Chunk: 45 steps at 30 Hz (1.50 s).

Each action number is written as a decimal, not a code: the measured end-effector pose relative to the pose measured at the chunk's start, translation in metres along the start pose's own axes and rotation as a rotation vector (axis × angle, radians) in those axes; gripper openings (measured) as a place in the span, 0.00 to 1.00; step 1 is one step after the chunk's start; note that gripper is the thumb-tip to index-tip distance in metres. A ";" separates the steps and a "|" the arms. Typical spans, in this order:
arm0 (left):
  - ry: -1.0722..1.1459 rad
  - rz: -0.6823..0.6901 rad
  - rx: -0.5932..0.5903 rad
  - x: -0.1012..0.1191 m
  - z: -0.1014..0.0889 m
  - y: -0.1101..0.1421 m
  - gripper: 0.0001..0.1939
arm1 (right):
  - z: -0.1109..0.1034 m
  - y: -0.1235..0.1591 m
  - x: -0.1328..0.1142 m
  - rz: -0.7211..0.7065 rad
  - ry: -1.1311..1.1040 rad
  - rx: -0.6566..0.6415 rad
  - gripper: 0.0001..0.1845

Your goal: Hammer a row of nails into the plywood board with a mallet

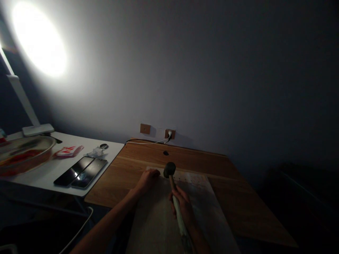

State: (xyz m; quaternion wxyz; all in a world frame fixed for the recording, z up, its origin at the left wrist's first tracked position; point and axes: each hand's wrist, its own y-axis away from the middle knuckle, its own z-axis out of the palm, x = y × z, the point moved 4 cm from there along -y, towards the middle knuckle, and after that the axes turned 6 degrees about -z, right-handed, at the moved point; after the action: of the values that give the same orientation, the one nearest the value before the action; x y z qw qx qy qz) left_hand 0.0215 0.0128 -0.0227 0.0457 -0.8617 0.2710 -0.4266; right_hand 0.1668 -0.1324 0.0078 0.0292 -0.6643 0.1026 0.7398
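My right hand (182, 201) is wrapped around the wooden handle of a mallet (169, 169), whose dark head is over the far part of a pale board (150, 220). My left hand (147, 180) rests at the board's far left corner, fingers closed together just left of the mallet head. What its fingertips hold, if anything, is too small and dark to make out. Right of the mallet head, several small nail-like points (179, 179) stand in a row along the board's far edge.
The board lies on a brown wooden table (201, 157) against the wall. On a white table (111, 152) at left are two phones (89, 173), a red-and-white packet (69, 151), a large bowl (47, 155) and a lamp (25, 98). A plugged-in cable (148, 143) runs behind.
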 end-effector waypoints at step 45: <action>0.086 -0.147 -0.011 -0.013 0.003 -0.001 0.28 | 0.011 0.003 0.007 -0.020 -0.114 0.072 0.23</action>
State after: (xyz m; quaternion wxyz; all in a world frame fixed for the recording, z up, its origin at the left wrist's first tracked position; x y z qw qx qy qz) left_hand 0.0175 0.0202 -0.0336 -0.0020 -0.8604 0.2111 -0.4638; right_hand 0.1544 -0.1339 0.0024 0.0663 -0.6208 0.1205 0.7718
